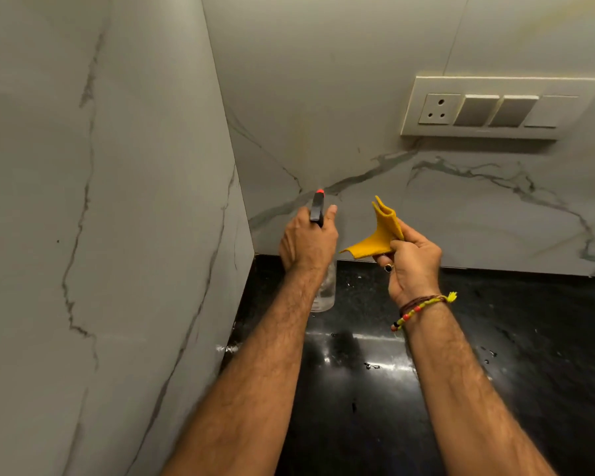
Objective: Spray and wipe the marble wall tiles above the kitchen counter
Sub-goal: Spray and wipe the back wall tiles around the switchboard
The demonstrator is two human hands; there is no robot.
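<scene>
My left hand (306, 240) grips a clear spray bottle (325, 290) by its black trigger head, whose red nozzle points at the back marble wall (340, 108) near the corner. The bottle's body hangs below my fist, above the counter. My right hand (409, 262) pinches a folded yellow cloth (378, 235) between thumb and fingers, held up just right of the bottle and a little off the wall. White marble tiles with grey veins cover the back wall and the left side wall (100, 201).
A black glossy counter (495, 355) runs below the tiles, with a few wet spots and light glare. A cream switch plate (495, 108) with one socket and switches is mounted on the back wall at upper right. The two walls meet in a corner left of the bottle.
</scene>
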